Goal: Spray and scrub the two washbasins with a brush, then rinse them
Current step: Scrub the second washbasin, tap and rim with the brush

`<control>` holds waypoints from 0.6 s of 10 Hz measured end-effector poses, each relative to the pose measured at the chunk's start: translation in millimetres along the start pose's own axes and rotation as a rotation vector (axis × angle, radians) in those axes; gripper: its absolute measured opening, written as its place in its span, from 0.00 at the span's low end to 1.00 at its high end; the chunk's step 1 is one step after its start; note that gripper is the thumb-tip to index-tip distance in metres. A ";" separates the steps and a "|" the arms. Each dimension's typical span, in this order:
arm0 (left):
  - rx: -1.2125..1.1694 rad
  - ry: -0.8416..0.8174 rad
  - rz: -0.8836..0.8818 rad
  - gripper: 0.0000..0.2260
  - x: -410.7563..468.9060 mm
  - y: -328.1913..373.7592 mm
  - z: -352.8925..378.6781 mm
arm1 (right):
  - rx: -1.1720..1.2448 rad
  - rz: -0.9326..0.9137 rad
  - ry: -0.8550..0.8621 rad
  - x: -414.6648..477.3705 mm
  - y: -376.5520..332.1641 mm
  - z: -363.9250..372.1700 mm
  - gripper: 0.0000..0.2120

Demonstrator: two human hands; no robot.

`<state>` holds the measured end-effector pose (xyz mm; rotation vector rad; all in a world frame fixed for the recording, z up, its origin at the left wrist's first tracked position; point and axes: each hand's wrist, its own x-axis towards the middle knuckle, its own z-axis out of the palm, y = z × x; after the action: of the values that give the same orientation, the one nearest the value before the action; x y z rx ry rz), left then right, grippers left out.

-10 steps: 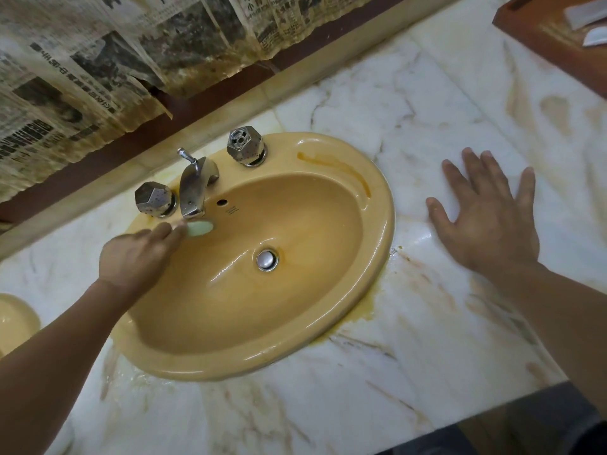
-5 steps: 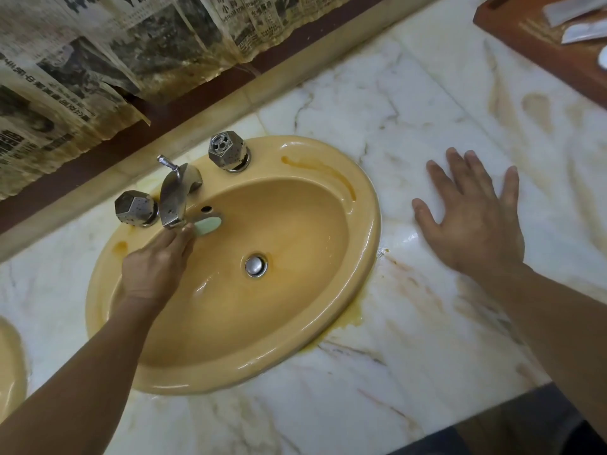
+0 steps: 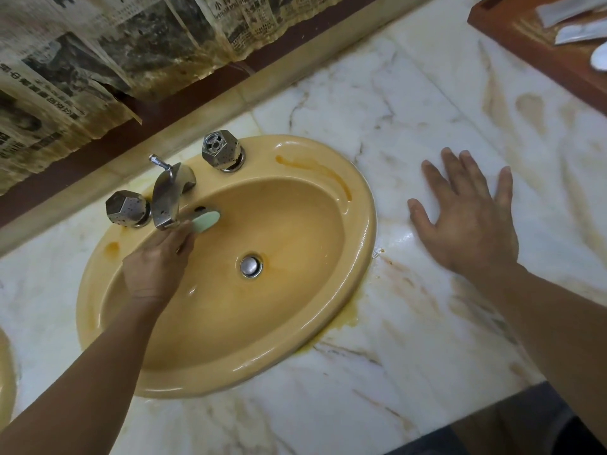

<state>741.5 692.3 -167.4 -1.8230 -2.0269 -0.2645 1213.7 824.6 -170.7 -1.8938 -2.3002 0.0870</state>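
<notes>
A yellow oval washbasin [image 3: 358,224] is set into a marble counter, with a metal drain plug [image 3: 251,265] at its bottom. My left hand [image 3: 157,264] is inside the bowl and grips a pale green brush [image 3: 207,221], whose head lies against the back wall just under the chrome spout [image 3: 169,198]. My right hand [image 3: 466,218] lies flat with spread fingers on the counter to the right of the basin. The rim of a second yellow basin [image 3: 6,376] shows at the left edge.
Two faceted metal tap knobs [image 3: 126,208] [image 3: 220,150] flank the spout. Old newspaper [image 3: 98,54] hangs on the wall behind. A brown wooden tray [image 3: 538,47] with white items sits at the back right. The counter's front edge [image 3: 460,418] runs along the lower right.
My left hand with the brush has moved from the left rim down into the bowl, under the spout and a little to the right. The right hand has stayed flat on the counter.
</notes>
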 end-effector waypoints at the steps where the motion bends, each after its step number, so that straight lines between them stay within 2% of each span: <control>1: 0.061 0.032 0.028 0.09 13.1 -4.1 -5.3 | -0.002 0.000 0.000 -0.4 -0.4 0.0 0.32; 3: 0.014 -0.007 0.053 0.10 2.1 2.8 -0.1 | -0.003 0.000 -0.002 0.3 0.7 0.3 0.32; 4: 0.058 0.092 -0.011 0.08 10.8 1.4 -1.1 | -0.006 0.001 -0.004 0.2 0.3 0.6 0.32; 5: 0.054 0.073 -0.005 0.09 6.6 2.3 2.7 | -0.010 -0.004 0.003 -0.1 -0.1 0.3 0.32; 6: 0.036 -0.412 -0.019 0.16 -10.2 16.4 6.0 | -0.008 -0.004 0.002 0.8 0.4 -0.4 0.32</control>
<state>757.3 687.5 -179.1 -1.9610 -2.2974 0.1571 1213.9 825.4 -170.2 -1.8922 -2.3067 0.0753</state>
